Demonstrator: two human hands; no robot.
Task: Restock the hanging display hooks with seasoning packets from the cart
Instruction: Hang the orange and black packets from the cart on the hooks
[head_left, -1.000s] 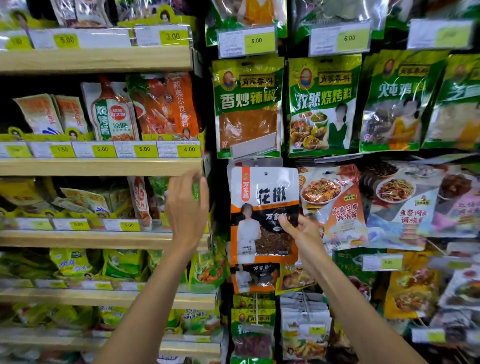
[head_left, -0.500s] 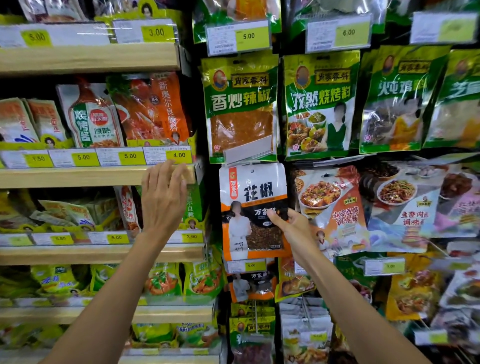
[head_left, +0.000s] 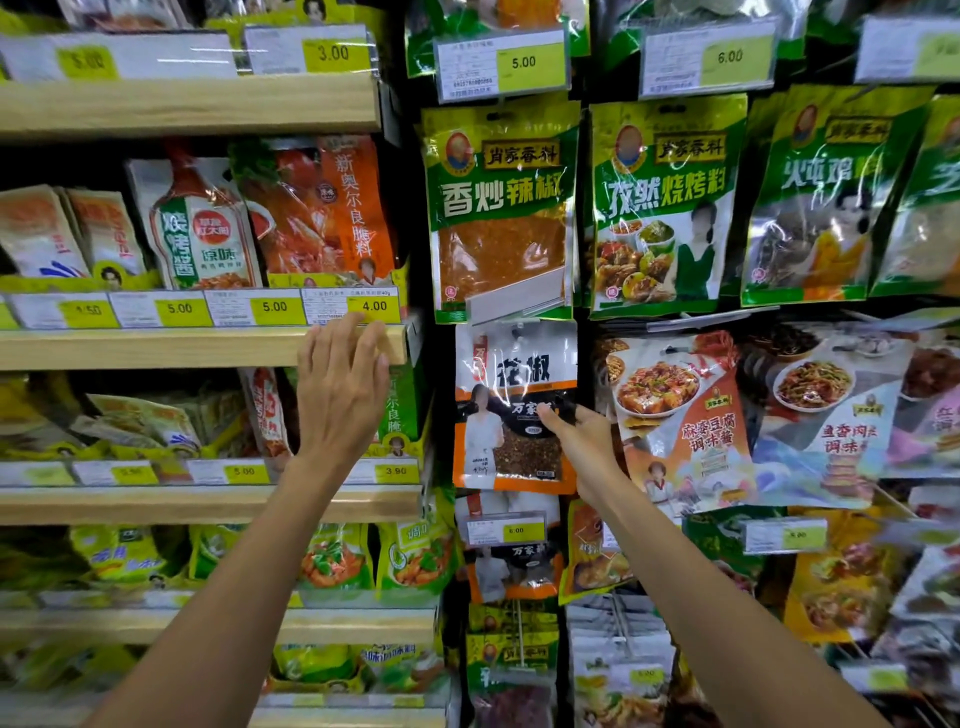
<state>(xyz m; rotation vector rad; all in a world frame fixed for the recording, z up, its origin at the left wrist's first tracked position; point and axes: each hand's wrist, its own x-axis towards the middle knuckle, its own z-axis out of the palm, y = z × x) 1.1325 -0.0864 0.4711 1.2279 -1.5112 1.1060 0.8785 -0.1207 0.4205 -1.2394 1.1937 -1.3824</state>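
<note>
The fingers of our right hand (head_left: 584, 447) are curled round one white, black and orange plastic seasoning packet (head_left: 511, 384). The thumb lies on its front, near the right edge, and the other fingers are hidden behind it. The packet is upright against the hanging display, right under a green packet of red powder (head_left: 498, 218). We cannot tell if its top is on a hook. One more packet of the same kind (head_left: 514, 571) hangs below it, behind a white and yellow 6.00 tag (head_left: 506, 531).

The fingers (head_left: 358, 343) of our left hand (head_left: 340, 400) are straight and close together, and they hold nothing. Their tips touch the front edge of a pale wooden shelf (head_left: 156, 349). We count four price tags (head_left: 179, 309) in a row just above that edge. Four green packets (head_left: 665, 208) hang side by side in the row above our packet.
</note>
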